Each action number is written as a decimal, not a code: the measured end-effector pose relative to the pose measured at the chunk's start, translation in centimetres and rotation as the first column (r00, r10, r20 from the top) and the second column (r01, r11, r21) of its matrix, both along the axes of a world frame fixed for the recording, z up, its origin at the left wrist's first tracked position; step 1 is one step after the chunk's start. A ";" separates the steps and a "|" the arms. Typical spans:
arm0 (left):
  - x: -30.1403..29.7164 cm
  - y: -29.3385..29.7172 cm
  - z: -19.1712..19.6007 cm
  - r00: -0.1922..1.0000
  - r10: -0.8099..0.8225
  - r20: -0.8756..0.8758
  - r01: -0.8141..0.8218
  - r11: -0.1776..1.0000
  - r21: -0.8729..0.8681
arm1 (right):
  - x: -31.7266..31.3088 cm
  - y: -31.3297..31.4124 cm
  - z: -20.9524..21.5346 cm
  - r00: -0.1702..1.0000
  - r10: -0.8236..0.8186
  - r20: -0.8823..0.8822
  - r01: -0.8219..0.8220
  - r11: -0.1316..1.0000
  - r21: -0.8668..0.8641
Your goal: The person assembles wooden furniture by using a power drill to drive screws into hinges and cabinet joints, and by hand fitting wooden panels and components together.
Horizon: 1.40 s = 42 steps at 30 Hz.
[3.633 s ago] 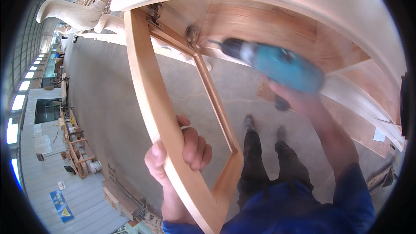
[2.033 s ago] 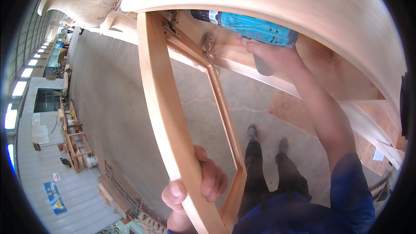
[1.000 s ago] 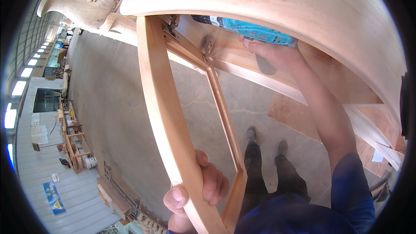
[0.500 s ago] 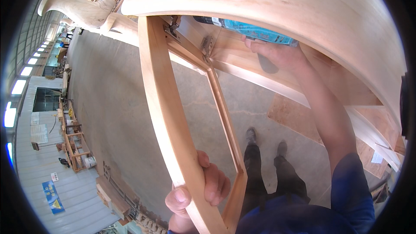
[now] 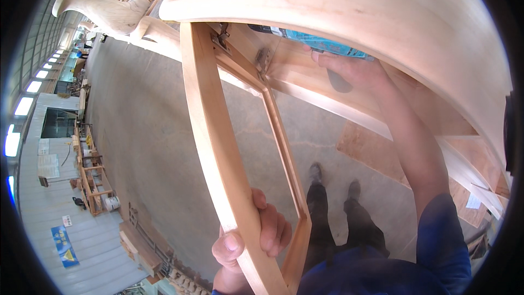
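Note:
My left hand (image 5: 256,235) is wrapped around the near end of a pale wooden door frame (image 5: 213,147), thumb on one side and fingers on the other. Metal hinges join the frame's far end to a wooden cabinet; one hinge (image 5: 221,37) shows at the frame's corner, and another metal hinge plate (image 5: 263,57) sits on the cabinet side. Under the overhanging curved wooden top (image 5: 338,0), my right hand (image 5: 349,68) grips a teal power drill (image 5: 322,42). Its dark chuck points left toward the hinge; the tip is hidden by the top's edge.
Below lies a concrete floor (image 5: 147,131) with a brown board (image 5: 371,150) on it. A carved wooden leg (image 5: 103,11) juts out at the upper left. Along the left wall stand a wooden rack (image 5: 95,180), a white bucket (image 5: 112,203) and stacked timber (image 5: 141,248).
The near part of the door frame has shifted slightly right in view, with my left hand still on it. My right hand and the drill stay almost in place.

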<state>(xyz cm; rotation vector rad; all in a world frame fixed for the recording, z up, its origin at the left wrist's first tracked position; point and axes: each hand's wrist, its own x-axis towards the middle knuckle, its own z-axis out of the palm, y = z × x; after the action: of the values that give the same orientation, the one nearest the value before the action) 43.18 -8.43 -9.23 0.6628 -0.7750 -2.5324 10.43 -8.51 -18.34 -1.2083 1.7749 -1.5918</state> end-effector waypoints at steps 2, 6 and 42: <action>0.0 -0.1 -0.1 1.000 -0.003 -0.008 0.003 1.000 -0.001 | 0.0 0.0 -0.1 1.000 -0.005 -0.024 0.006 1.000 0.026; 0.0 -0.1 -0.1 1.000 -0.003 -0.004 0.003 1.000 0.002 | -0.3 -0.2 -0.9 0.999 -0.033 -0.030 0.036 0.995 0.098; -0.2 0.1 0.1 0.999 -0.008 0.033 0.008 1.000 0.009 | 0.7 -0.1 0.4 0.982 -0.083 0.172 0.078 0.996 0.037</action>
<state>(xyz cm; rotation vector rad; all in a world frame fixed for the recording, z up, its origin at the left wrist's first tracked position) 42.93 -8.34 -9.10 0.7076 -0.7793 -2.5395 11.16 -8.57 -17.92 -0.9633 1.7485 -1.6560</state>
